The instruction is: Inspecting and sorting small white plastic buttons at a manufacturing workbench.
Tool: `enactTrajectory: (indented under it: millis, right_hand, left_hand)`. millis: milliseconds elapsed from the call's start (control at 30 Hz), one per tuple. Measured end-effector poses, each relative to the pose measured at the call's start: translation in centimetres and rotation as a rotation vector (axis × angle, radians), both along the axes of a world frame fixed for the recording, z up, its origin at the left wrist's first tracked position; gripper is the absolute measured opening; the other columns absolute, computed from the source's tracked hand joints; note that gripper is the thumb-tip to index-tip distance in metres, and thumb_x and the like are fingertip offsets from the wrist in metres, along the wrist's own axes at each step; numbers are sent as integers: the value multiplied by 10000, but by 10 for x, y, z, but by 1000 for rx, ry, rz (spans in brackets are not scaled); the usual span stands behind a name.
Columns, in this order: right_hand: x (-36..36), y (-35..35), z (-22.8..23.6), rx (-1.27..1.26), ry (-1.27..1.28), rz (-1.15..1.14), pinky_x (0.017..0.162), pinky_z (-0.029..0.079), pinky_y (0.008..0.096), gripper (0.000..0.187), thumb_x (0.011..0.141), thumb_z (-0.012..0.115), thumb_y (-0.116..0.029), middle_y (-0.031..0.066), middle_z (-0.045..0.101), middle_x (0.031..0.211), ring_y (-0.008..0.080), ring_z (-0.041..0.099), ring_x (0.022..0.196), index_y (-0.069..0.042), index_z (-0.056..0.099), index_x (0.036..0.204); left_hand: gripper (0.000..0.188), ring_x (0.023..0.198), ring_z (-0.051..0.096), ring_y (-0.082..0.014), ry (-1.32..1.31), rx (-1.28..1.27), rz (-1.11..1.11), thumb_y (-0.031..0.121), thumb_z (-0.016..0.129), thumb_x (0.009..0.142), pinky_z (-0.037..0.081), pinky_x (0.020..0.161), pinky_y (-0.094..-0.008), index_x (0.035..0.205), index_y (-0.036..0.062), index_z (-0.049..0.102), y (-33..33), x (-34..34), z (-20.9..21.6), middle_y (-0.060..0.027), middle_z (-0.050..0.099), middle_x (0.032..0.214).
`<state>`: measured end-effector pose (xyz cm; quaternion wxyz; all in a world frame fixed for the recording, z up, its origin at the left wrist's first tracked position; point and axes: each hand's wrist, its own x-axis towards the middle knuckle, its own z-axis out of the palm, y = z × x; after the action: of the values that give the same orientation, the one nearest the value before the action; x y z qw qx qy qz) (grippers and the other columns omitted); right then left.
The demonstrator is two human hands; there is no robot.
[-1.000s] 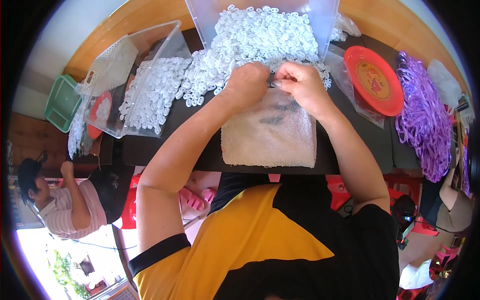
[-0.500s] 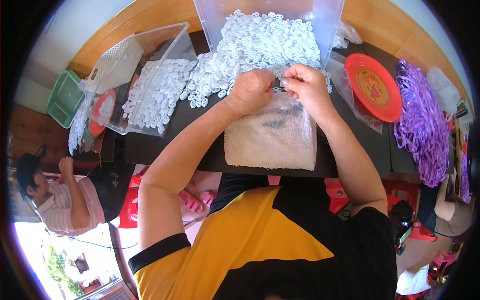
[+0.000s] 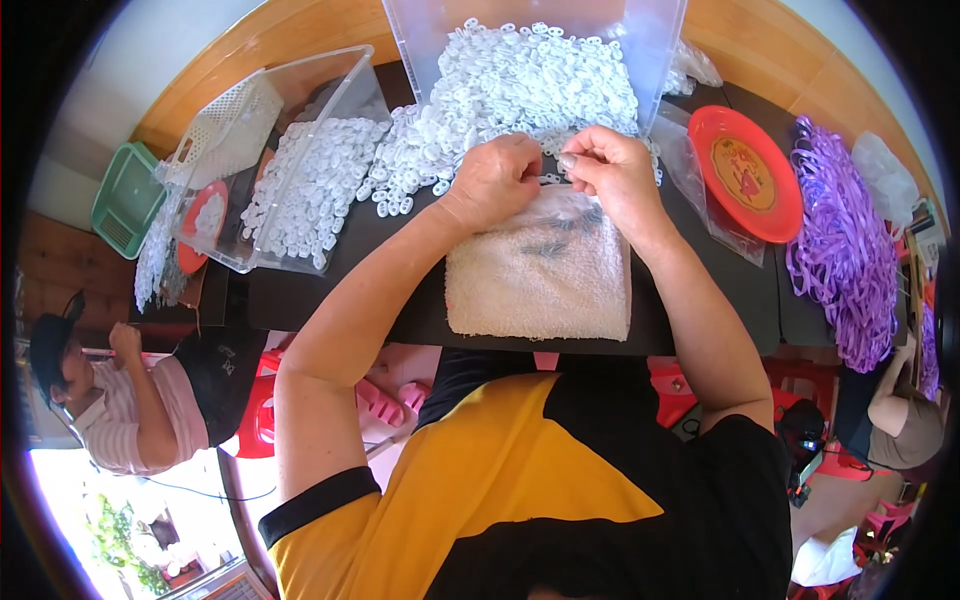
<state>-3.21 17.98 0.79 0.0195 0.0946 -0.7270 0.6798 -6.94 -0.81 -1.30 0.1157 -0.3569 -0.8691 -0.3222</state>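
My left hand [image 3: 497,178] is closed, its fingers curled in, at the near edge of a heap of small white oval plastic pieces with holes [image 3: 535,85]. Just right of it, my right hand [image 3: 612,178] has thumb and forefinger pinched together. Whatever either hand holds is too small or hidden to make out. A narrow gap separates the two hands, with a few white pieces lying on the dark table behind them. Below both hands lies a folded cream towel [image 3: 540,285] with grey smudges on its upper part.
A clear bin [image 3: 664,60] tipped toward me spills the pieces. Leftward stand another clear bin [image 3: 345,90] and a green basket [image 3: 130,200]. To the right are a red plate [image 3: 775,190] and a heap of purple ribbon [image 3: 840,250]. A person [image 3: 150,400] sits at left.
My left hand has shifted slightly left and its grip has turned a little, widening the gap between the hands. My right hand has barely moved.
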Motion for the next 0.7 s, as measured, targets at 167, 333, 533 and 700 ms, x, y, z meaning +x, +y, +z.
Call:
enactTrajectory:
  millis: [167, 333, 533, 700]
  right_hand:
    - [0, 1, 0, 1, -9, 2, 547, 397, 192, 25, 854, 609, -13, 7, 601, 728, 59, 521, 608, -12, 629, 869]
    - [1, 0, 3, -20, -19, -12, 549, 424, 237, 23, 817, 647, -7, 9, 594, 698, 76, 513, 589, 2, 629, 827]
    - [2, -1, 4, -18, -30, -20, 562, 433, 241, 23, 818, 648, -7, 14, 602, 715, 79, 528, 615, 1, 633, 834]
    - [1, -14, -5, 36, 141, 22, 596, 457, 246, 58, 864, 620, -48, 13, 630, 770, 78, 562, 678, -7, 630, 904]
  left_hand:
    - [96, 736, 606, -297, 33, -26, -22, 51, 639, 703, 491, 657, -382, 787, 38, 593, 1, -1, 1, -108, 586, 785]
    - [98, 762, 603, -302, 88, -73, -24, 54, 643, 704, 492, 675, -384, 787, 38, 595, 2, -2, 1, -110, 586, 800]
    - [79, 704, 604, -249, 14, 57, 30, 32, 643, 721, 490, 642, -350, 790, 19, 606, 3, 3, 4, -108, 593, 762]
    - [86, 666, 566, -143, -93, 260, 97, 30, 655, 740, 472, 610, -310, 817, -3, 634, -1, 20, 12, -79, 611, 735]
